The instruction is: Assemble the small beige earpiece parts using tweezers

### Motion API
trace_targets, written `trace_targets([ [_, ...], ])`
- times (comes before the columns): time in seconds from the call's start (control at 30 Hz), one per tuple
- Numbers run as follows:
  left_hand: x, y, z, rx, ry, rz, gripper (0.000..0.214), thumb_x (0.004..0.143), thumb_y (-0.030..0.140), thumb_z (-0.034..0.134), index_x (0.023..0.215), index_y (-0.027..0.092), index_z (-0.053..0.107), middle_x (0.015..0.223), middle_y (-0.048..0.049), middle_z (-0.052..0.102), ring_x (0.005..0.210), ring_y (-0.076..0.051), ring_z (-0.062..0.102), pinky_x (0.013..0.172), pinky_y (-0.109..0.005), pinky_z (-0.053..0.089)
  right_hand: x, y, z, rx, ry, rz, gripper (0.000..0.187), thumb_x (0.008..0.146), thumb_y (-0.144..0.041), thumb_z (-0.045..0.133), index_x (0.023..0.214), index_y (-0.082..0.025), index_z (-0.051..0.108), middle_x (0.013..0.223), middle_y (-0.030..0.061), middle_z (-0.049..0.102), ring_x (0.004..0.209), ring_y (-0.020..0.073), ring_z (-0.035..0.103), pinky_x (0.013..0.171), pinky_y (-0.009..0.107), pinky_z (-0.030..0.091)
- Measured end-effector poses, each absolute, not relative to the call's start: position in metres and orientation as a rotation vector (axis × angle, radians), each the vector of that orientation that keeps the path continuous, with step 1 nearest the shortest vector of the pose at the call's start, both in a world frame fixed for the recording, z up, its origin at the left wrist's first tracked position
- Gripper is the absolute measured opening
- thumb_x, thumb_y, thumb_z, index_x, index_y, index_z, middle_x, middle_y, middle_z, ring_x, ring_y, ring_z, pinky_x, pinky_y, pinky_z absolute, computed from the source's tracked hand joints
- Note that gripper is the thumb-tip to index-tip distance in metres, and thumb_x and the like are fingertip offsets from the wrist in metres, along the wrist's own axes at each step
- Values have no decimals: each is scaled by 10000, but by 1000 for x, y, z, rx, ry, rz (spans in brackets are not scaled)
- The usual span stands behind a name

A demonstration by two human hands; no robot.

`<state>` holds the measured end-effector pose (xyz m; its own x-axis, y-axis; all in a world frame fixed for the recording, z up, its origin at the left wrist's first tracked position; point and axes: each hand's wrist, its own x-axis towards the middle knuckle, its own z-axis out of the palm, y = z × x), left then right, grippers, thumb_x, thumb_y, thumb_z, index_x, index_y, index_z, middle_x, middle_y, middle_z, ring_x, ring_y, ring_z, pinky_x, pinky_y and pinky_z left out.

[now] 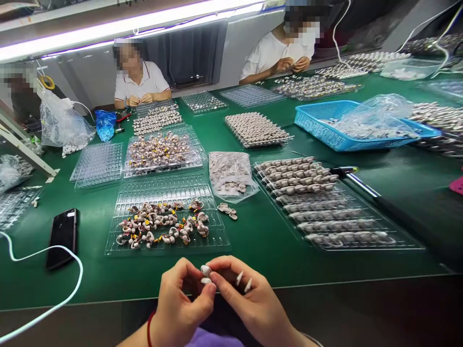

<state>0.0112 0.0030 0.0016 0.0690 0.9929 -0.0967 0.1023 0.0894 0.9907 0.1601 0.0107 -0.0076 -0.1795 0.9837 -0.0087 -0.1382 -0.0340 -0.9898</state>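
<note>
My left hand [186, 294] and my right hand [249, 301] meet at the front edge of the table. Their thumbs and index fingers pinch a small off-white rounded plastic part [206, 270], with a second whitish piece [206, 280] right below it. Whether these two are joined I cannot tell. Two more small pale pieces [243, 282] stick out between the curled fingers of my right hand. Just beyond, a clear tray [123, 246] carries several curved pale parts [162, 224] with yellow bits. Loose oval shells [227, 210] lie beside an open plastic bag [231, 173] of similar shells.
At right, a clear tray [361, 243] holds rows of pale parts, beside a dark-handled rod [365, 185]. A blue basket [325, 137] stands behind it. A phone [63, 238] and white cable [77, 284] lie at left. Two people [142, 82] work across the table.
</note>
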Motion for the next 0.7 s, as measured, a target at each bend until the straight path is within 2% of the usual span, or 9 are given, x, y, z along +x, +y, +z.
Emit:
trace_targets([
  [0.1, 15, 6, 0, 1186, 1279, 1053, 322, 716, 332, 730, 587, 171, 483, 503, 60, 441, 469, -72, 387, 448, -178, 311, 155, 8, -10, -1036, -1161, 1416, 280, 839, -449, 676, 858, -170, 686, 736, 34, 686, 646, 146, 610, 588, 234, 494],
  [0.2, 18, 10, -5, 915, 1139, 1007, 368, 708, 433, 728, 612, 180, 478, 455, 73, 445, 388, -60, 372, 389, -169, 311, 153, 10, -12, -1029, -1023, 1545, 323, 789, -476, 725, 820, -159, 671, 684, 10, 644, 581, 119, 554, 526, 216, 454],
  [0.33, 22, 15, -8, 628, 996, 1001, 391, 653, 445, 775, 608, 168, 504, 455, 57, 518, 343, -56, 409, 333, -156, 331, 154, 15, -11, -994, -731, 1792, 381, 710, -487, 796, 788, -150, 637, 584, -54, 535, 425, 28, 325, 391, 154, 251],
  [0.43, 25, 17, -7, 549, 961, 997, 420, 632, 455, 801, 595, 161, 503, 469, 46, 546, 337, -56, 437, 308, -148, 341, 154, 18, -9, -939, -616, 1909, 393, 662, -465, 837, 749, -147, 623, 538, -78, 485, 388, -2, 228, 363, 144, 164],
  [0.7, 27, 17, -5, 518, 959, 950, 474, 609, 518, 815, 622, 163, 501, 426, 57, 539, 319, -52, 440, 303, -136, 350, 155, 21, -11, -866, -512, 2006, 369, 652, -417, 853, 679, -147, 604, 446, -114, 395, 347, -10, 158, 333, 135, 137],
])
